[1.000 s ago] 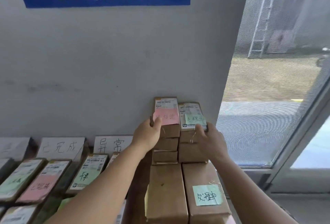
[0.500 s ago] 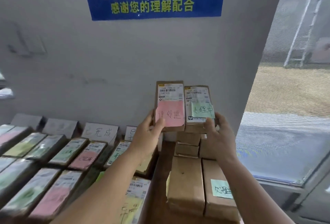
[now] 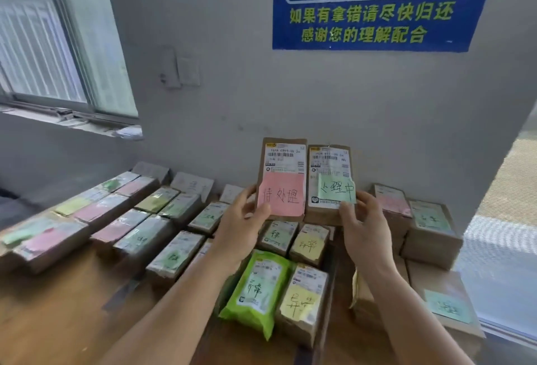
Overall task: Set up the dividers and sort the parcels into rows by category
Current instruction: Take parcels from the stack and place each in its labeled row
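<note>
Two hands (image 3: 241, 228), two held parcels (image 3: 281, 178), one green bag (image 3: 255, 289), one blue sign (image 3: 374, 4).

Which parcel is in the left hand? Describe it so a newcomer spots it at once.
Start at the blue wall sign and drop straight down to the two brown parcels held upright, side by side, above the table. The left hand grips the left one, the parcel with the pink note. Its neighbour in the right hand, the parcel with the green note, sits slightly lower.

Grey wall (image 3: 232, 97) with blue sign (image 3: 374, 4), window (image 3: 43, 45) at left.
</note>
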Tool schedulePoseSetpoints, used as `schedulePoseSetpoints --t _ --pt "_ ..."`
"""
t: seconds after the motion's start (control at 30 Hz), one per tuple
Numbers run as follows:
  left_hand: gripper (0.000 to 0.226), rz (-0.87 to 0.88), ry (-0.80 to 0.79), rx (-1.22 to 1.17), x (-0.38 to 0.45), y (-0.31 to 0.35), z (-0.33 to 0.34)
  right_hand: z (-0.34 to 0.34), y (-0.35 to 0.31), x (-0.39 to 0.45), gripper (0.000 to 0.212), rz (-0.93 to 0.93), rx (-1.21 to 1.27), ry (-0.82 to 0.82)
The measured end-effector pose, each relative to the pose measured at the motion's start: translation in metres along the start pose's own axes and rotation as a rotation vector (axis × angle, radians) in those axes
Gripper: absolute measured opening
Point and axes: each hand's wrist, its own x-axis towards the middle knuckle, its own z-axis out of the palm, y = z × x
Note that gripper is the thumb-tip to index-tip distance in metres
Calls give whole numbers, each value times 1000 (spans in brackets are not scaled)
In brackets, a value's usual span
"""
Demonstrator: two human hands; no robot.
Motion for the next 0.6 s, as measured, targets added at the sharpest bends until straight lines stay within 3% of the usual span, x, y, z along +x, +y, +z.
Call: schedulePoseSetpoints --t 0.13,0.27,0.43,0.6 --pt "42 -33 47 -32 -38 -7 -61 44 -20 -49 35 16 26 -35" --pt "45 -71 115 -61 -72 -17 -120 86 -38 -96 20 19 46 -84" --pt "23 -107 169 -81 -113 -24 -181 135 -57 -150 33 3 37 -106" --pt "46 -123 203 -97 -147 -25 -233 173 -72 -195 39 17 41 -120"
